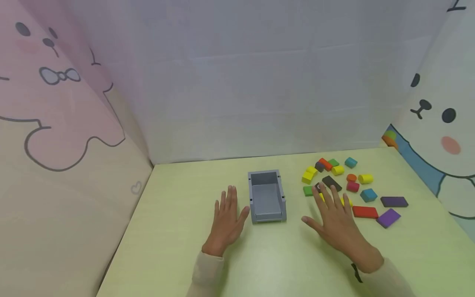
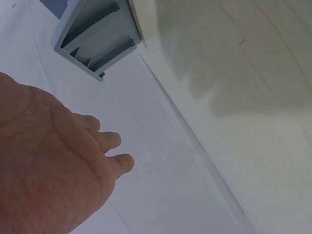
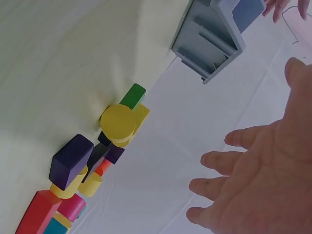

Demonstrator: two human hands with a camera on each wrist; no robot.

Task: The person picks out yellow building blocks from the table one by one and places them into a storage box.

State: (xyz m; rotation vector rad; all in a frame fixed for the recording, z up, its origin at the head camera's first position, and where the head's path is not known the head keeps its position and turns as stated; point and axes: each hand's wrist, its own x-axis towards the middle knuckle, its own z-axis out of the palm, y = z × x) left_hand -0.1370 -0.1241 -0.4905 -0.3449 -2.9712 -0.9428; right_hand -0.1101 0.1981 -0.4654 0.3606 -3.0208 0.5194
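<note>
A grey open-topped box (image 1: 267,198) stands on the table between the two hands. To its left, my left hand (image 1: 226,222) hovers with fingers straight and thumb spread toward the box, holding nothing. My right hand (image 1: 337,227) is spread palm down at the near edge of the coloured blocks, partly hiding some of them, and grips nothing. In the right wrist view its fingers (image 3: 214,161) appear apart from the blocks. Nearest to this hand are a red block (image 1: 365,212), a green block (image 1: 308,191) and a black block (image 1: 332,183).
Several more blocks lie loosely on the table's right side, among them a purple block (image 1: 388,218), a dark purple bar (image 1: 394,201), a blue block (image 1: 369,195) and a yellow cylinder (image 1: 365,178). A pale curtain (image 1: 259,103) with cartoon animals surrounds the table (image 1: 167,255).
</note>
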